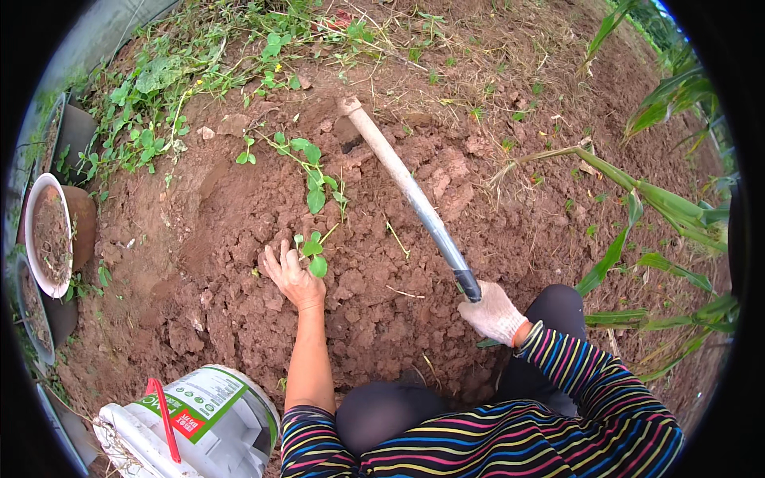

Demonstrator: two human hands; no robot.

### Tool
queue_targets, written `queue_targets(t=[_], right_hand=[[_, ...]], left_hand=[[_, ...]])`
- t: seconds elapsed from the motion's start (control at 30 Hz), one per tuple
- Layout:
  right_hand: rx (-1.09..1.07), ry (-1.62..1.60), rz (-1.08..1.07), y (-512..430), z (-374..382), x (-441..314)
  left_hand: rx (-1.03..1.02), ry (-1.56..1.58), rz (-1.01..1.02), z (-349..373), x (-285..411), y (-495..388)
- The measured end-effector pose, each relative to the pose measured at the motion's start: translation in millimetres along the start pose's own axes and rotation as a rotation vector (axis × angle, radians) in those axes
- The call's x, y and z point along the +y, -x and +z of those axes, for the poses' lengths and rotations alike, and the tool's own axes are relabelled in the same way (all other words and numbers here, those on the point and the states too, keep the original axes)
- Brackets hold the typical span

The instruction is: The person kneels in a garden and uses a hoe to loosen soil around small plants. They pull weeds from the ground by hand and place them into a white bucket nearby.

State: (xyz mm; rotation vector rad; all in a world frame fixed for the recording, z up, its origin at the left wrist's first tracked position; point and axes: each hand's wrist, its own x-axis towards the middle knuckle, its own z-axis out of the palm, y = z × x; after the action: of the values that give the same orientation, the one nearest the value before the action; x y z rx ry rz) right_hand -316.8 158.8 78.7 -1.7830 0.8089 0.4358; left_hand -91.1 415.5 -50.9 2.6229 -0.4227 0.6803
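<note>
My bare left hand (291, 278) is low over the loose brown soil, its fingers spread and pointing away from me. A small green leafy weed (312, 246) lies right beside its fingers, and the leaves partly cover the thumb side. My right hand (493, 312), in a whitish knit glove, is wrapped around the dark grip end of a hoe's handle (412, 191). The handle slants up and left to the soil-caked hoe head (349, 122), whose blade rests against the ground. Another leafy weed (312, 164) lies on the soil between the left hand and the hoe head.
A white plastic bucket (239, 430) with a red handle lies tilted at lower left. Soil-filled pots, one a brown pot (80, 227), line the left side. Green vines (155, 107) spread across the upper left. Maize stalks (663, 203) lean in from the right.
</note>
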Motion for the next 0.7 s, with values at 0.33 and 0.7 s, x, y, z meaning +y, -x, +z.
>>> queue_targets(t=[0.33, 0.7], right_hand=[[0.281, -0.107, -0.129, 48.6, -52.5, -5.8], [0.204, -0.308, 0.228, 107.8, -53.7, 37.3]], left_hand=[[0.018, 0.011, -0.016, -2.9, 4.5, 1.5], [0.043, 0.205, 0.483, 3.6, 104.1, -70.5]])
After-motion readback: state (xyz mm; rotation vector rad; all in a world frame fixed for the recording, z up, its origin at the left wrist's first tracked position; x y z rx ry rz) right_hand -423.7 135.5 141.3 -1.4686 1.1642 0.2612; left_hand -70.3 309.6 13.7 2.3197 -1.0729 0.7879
